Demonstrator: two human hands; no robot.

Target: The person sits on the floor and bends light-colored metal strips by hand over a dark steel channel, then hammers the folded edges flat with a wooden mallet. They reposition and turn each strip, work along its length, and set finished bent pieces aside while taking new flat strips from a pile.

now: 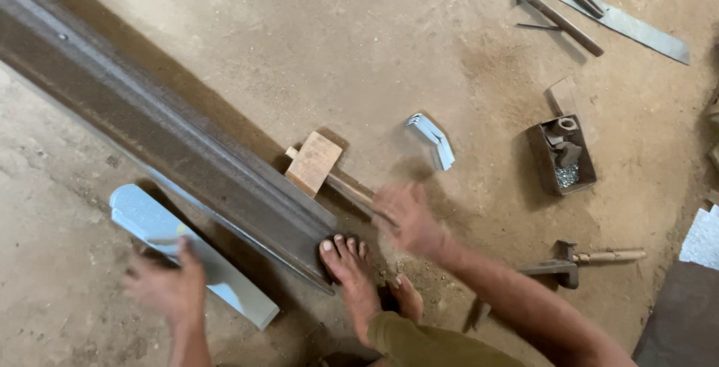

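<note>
While your left hand (166,286) rests spread on the near end of the pale grey folded sheet-metal strip (187,251), lying on the dirt floor just beside the long rusty steel rail (165,131), keep it pressed flat and your bare foot (350,271) planted on the rail's end. Your right hand (408,221) is blurred at the handle of the wooden-headed mallet (314,163) beyond the rail; whether it has closed on the handle I cannot tell, so take the handle squarely before lifting.

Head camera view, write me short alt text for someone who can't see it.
Seen from above, a person on a dirt floor has their right hand at the handle of a wooden mallet and their left hand on a pale metal strip. One bare foot presses on a long steel rail; a small box of hardware sits nearby.
</note>
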